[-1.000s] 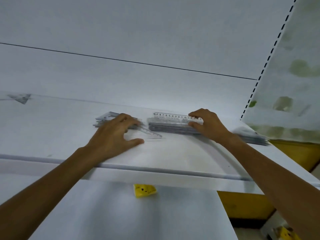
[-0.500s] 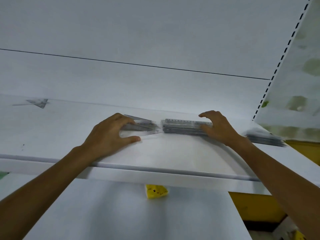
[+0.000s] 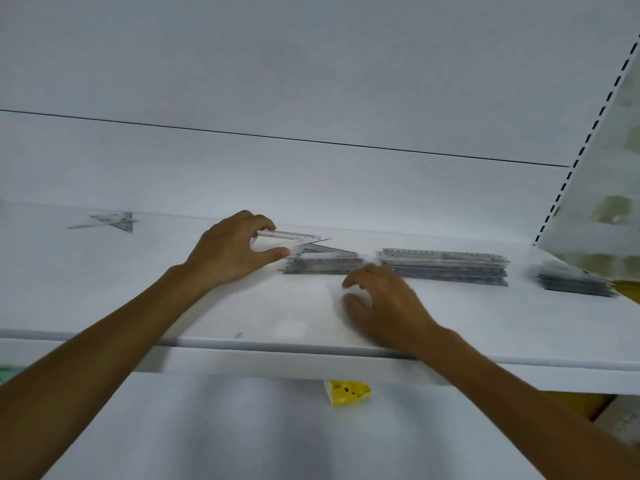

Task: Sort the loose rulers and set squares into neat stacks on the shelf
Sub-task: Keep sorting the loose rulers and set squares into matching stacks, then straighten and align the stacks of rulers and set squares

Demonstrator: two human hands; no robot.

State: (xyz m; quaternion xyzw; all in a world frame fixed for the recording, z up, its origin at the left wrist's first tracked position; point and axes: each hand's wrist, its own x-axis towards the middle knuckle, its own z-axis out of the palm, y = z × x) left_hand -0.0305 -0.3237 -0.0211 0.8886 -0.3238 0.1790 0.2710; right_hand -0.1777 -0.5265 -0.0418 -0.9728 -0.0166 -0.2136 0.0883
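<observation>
Clear set square [image 3: 294, 238] tilted above set-square stack [image 3: 322, 265], ruler stack [image 3: 446, 268] beside, on shelf [image 3: 242, 306]

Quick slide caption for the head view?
Left hand pinches a set square over the set-square stack; right hand, empty, near the ruler stack.

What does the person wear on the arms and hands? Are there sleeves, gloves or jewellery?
Nothing worn shows. The left hand and right hand have no gloves, and no ring or watch can be seen. The left forearm and right forearm are without sleeves.

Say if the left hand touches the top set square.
Touching. The head view shows the left hand pinching the top set square between thumb and fingers.
</observation>
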